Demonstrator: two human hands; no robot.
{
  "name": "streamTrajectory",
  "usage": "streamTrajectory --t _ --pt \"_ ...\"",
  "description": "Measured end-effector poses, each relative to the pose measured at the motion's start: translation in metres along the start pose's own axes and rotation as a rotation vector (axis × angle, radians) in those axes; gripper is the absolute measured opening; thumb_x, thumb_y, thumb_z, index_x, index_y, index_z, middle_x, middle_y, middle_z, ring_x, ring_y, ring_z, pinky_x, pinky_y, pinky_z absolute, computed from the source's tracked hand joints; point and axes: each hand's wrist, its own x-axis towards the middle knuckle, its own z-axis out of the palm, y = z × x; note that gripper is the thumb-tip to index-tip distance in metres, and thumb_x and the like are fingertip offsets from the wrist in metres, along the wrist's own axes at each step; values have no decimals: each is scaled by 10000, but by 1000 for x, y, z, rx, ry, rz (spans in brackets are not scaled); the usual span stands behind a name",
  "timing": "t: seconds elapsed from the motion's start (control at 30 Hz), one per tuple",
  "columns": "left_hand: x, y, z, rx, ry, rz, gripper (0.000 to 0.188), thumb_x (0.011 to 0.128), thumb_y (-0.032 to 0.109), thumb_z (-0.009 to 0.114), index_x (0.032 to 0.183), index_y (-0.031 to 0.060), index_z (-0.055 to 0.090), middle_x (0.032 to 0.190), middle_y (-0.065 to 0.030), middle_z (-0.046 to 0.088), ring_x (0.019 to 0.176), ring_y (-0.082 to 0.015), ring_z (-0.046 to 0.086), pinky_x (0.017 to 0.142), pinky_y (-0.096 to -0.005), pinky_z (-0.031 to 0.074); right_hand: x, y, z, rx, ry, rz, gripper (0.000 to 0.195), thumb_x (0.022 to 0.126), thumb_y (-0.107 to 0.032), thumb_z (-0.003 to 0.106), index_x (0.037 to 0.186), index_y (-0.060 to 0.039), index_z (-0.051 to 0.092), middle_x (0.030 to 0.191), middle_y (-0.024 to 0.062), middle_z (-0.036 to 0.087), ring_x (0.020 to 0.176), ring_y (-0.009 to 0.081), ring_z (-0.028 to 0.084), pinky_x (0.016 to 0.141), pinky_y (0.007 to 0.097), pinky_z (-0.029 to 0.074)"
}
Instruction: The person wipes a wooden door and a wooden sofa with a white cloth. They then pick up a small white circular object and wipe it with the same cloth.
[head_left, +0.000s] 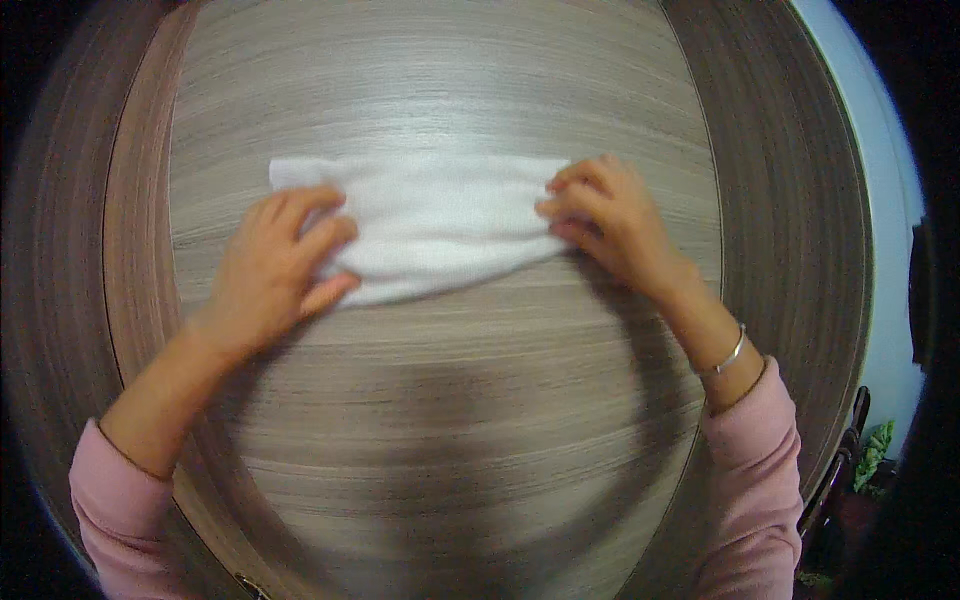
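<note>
A white cloth (450, 217), wrinkled along its length, lies across the wood-grain surface in front of me. My left hand (281, 255) is over its left end, with the fingers bent and spread along the edge. At the right end, my right hand (600, 210) has its bent fingertips on the cloth's edge. Both hands are slightly blurred, and whether either one pinches the fabric cannot be told. The cloth's upper left corner sticks out beyond my left fingers.
The wood-grain tabletop (465, 360) has darker side panels with seams at left and right. A dark object and green leaves (874, 454) are at the lower right, beyond the edge. A small metal piece (251, 586) shows at the bottom left.
</note>
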Motion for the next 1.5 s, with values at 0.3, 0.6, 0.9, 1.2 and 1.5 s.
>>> streamTrajectory --t 0.3,0.6,0.9,1.2,1.5 --pt "52 -69 -15 -43 181 -148 331 899 253 612 1189 104 562 1370 -120 489 1257 -335 466 1037 -427 398 84 38 7 262 196 127 277 820 -120 706 1088 -89 639 1083 90 672 1056 292 588 920 409 430" --pt "-98 27 -15 -149 -8 -43 479 740 261 731 1173 106 594 1399 -164 471 1326 -382 412 1096 -515 330 -35 -114 17 136 53 52 310 752 -129 752 1046 -124 652 1247 92 594 1205 286 546 1059 515 379" --pt "-174 64 -41 -70 -241 82 460 776 469 691 1141 199 619 1359 -102 502 1295 -308 432 1089 -521 294 -75 -188 17 70 -52 -146 314 809 -255 691 1119 -299 673 1179 -24 620 1087 165 576 970 431 429" --pt "-125 25 -33 -62 -104 -31 501 731 389 731 1163 169 605 1344 -130 503 1255 -324 462 1053 -513 338 -28 -126 6 0 -108 17 438 684 -162 787 1102 -228 674 1264 25 595 1063 217 577 951 464 415" --pt "-100 -10 -46 -43 -95 -45 509 739 428 723 1166 166 629 1319 -144 519 1245 -332 471 1063 -527 323 20 -103 17 -69 41 11 365 721 -188 776 1068 -219 670 1191 -28 632 1077 183 580 936 410 425"
